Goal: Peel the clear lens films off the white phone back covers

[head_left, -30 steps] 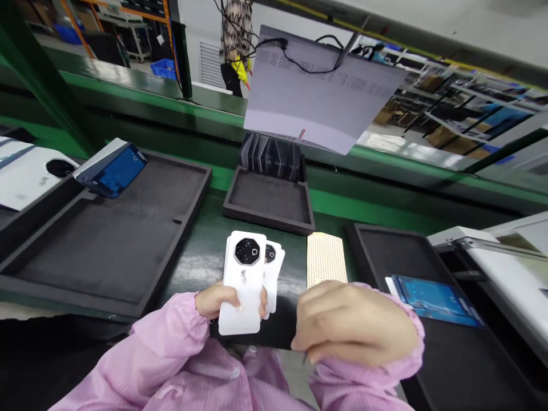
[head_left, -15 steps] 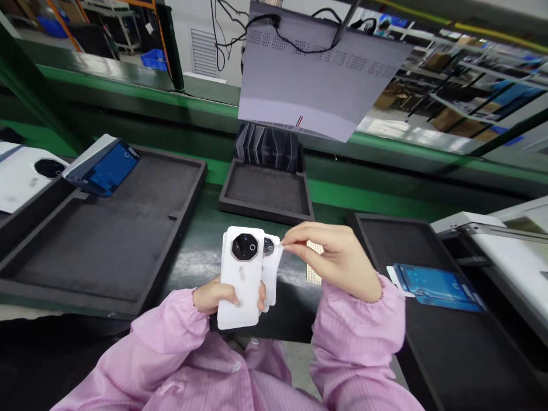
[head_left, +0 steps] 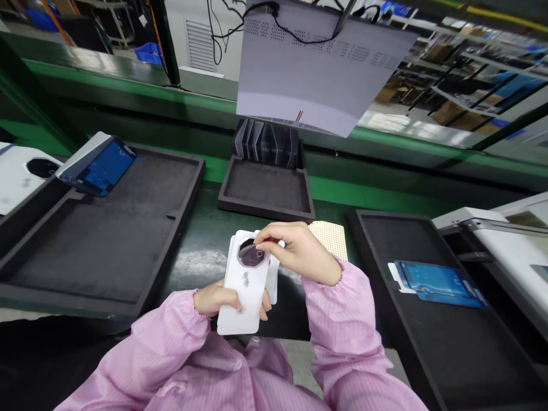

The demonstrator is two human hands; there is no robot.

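My left hand (head_left: 222, 299) is closed around several white phone back panels (head_left: 246, 294), fanned a little apart and tilted. The front one has a dark octagonal camera area (head_left: 249, 253) and small grey markings below it. Thumb and fingertips of my right hand (head_left: 295, 245) are pinched together at the upper right of this camera area. Whatever they pinch is too small to make out. Partly behind my right hand, a pale yellow sheet with rows of small dots (head_left: 331, 237) lies on the green bench.
A dark tray (head_left: 268, 188) holds upright dark sheets (head_left: 265, 142) at the back. On the left tray (head_left: 98, 245) leans a stack of blue-faced panels (head_left: 105, 171). Blue film-covered panels (head_left: 440, 282) lie in the right tray (head_left: 466, 342). A monitor (head_left: 317, 68) hangs above.
My right hand has moved left, from the edge of the rear panel to the camera area of the front one. More of the dotted sheet shows, and the panels have turned slightly.
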